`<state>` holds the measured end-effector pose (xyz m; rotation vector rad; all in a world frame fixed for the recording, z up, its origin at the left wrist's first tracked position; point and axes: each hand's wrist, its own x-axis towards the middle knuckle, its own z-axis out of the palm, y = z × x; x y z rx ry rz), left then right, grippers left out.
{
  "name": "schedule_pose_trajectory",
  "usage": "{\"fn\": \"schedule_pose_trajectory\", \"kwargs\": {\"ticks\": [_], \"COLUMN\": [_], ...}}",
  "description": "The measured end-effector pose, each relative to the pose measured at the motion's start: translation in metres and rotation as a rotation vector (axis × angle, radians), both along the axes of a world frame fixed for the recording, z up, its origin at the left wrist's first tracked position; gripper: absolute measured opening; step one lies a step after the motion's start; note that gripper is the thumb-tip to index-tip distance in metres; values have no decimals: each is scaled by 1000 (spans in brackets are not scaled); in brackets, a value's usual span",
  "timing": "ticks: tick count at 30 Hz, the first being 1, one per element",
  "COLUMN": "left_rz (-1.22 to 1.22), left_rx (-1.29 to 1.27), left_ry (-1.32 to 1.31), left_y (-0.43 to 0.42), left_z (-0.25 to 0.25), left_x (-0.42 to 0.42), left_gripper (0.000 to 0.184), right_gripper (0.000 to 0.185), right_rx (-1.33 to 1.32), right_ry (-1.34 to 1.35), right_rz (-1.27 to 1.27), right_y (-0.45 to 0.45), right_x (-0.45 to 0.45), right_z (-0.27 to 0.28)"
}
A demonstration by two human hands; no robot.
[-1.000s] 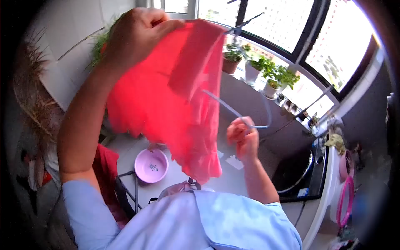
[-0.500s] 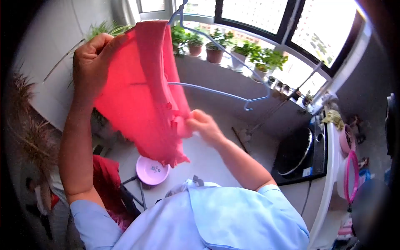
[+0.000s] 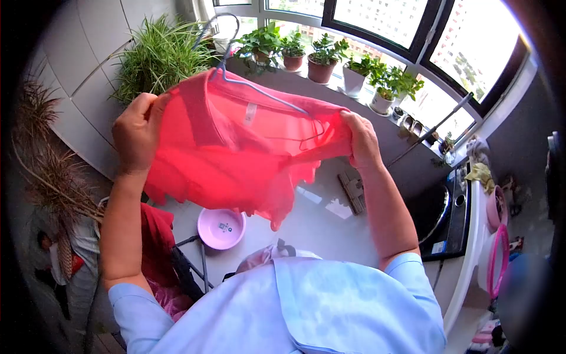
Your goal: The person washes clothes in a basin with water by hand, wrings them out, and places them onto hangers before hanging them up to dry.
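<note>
A pinkish-red top point(image 3: 230, 171) is spread in the air between my hands, its neckline and a small white label facing up. My left hand point(image 3: 137, 133) is closed on its left shoulder edge. On the other side, my right hand point(image 3: 362, 138) pinches the right shoulder edge. A blue-grey clothes hanger point(image 3: 253, 87) sits inside the top; its hook rises out of the neckline, and its right end shows as a loop within the right shoulder. Part of the hanger is hidden by the cloth.
Potted plants point(image 3: 323, 59) line the windowsill, and a leafy spider plant point(image 3: 159, 56) stands at left. A pink basin point(image 3: 221, 229) rests below the top. Dark red cloth point(image 3: 154, 236) hangs at lower left. At right are a black-topped washing machine point(image 3: 451, 212) and a mop point(image 3: 352, 192).
My right hand has moved up and right to the top's right shoulder, spreading the cloth. The hanger's right arm, earlier outside the top, is now inside it.
</note>
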<state>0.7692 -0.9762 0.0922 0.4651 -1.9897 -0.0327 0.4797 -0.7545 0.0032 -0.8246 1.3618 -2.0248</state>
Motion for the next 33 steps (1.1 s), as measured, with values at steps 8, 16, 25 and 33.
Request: {"fn": "schedule_pose_trajectory", "kwargs": {"ticks": [8, 16, 25, 33], "left_rz": [-98, -393, -510, -675], "left_rx": [52, 436, 325, 291], "left_ry": [-96, 207, 260, 173], "left_y": [55, 73, 97, 144], "left_z": [-51, -88, -28, -13], "left_x": [-45, -64, -132, -241], "left_gripper": [22, 20, 22, 14], "right_gripper": [23, 31, 26, 12], "right_rx": [-12, 249, 619, 534], "right_ry": [188, 1285, 1327, 1478], "right_rz": [42, -87, -221, -565], "right_y": [-10, 102, 196, 263], "right_x": [48, 33, -37, -81], "right_z": [48, 91, 122, 86]}}
